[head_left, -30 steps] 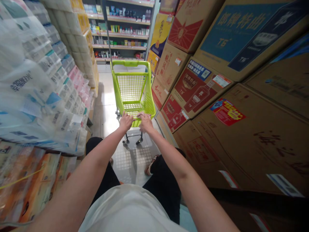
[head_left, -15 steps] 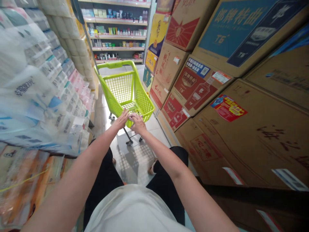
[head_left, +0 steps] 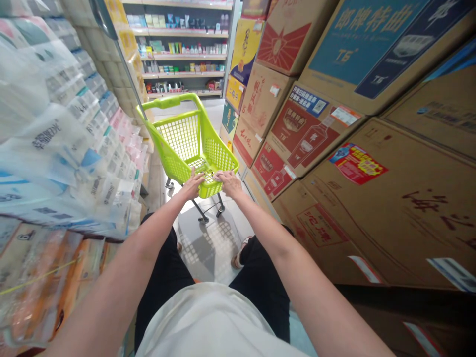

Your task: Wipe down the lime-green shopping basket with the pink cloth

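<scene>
A lime-green shopping cart point(head_left: 217, 190) with a lattice basket stands in front of me, its near end between my hands. My left hand point(head_left: 193, 185) rests at the near left corner of the rim, thumb raised and fingers stretched over the edge. At the near right corner, my right hand point(head_left: 231, 184) is closed on a small pinkish cloth point(head_left: 217, 175), pressed against the rim. Part of the cloth is hidden under the fingers. Inside, the basket floor shows only its lattice.
Stacked cartons point(head_left: 334, 208) line the right side. Plastic-wrapped paper packs point(head_left: 85, 148) are piled on the left, with orange packs point(head_left: 70, 277) below. A shelf unit point(head_left: 182, 54) of small bottles and boxes stands beyond the cart. A grey pole point(head_left: 128, 69) rises at the cart's far left corner.
My right hand has slid right along the near rim with the cloth, away from my left hand. The cart's far end has shifted slightly left.
</scene>
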`<state>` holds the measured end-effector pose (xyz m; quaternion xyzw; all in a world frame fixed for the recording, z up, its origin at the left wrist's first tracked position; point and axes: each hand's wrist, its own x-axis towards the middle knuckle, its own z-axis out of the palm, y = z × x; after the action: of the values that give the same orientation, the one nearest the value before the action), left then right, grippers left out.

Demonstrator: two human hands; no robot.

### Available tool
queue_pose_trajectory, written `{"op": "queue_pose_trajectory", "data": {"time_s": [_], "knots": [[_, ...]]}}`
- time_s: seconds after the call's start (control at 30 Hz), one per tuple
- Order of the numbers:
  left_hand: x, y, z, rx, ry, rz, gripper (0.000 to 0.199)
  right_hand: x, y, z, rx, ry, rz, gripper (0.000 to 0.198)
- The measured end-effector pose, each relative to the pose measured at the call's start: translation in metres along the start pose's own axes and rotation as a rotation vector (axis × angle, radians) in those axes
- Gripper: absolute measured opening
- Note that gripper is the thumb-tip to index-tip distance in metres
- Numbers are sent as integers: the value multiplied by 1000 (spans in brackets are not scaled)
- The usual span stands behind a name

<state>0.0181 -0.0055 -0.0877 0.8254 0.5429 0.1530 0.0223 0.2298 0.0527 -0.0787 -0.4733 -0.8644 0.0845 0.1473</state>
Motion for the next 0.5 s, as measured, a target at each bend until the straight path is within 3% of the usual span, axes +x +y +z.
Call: {"op": "queue_pose_trajectory", "data": {"time_s": [0.1, 0.17, 0.3, 0.37, 0.43, 0.5], "knots": [[-1, 3, -4, -13, -17, 24, 45, 9, 33, -17, 0, 45, 91, 43], [0, 6, -5, -19, -17, 35, 43, 14, 37, -18, 2, 87, 136, 43], [2, 6, -6, -27, -16, 30, 45, 7, -1, 12, 7, 168, 191, 47], [1, 2, -6, -28, -33, 28, 49, -3, -14, 30, 39, 210, 126, 50], [-3, -3, -6, -12, -48, -33, 54, -12, -9, 40, 120, 243, 2, 53], [-7, -7, -7, 22, -41, -162, 58, -14, 12, 39, 249, 289, 40, 53]]}}
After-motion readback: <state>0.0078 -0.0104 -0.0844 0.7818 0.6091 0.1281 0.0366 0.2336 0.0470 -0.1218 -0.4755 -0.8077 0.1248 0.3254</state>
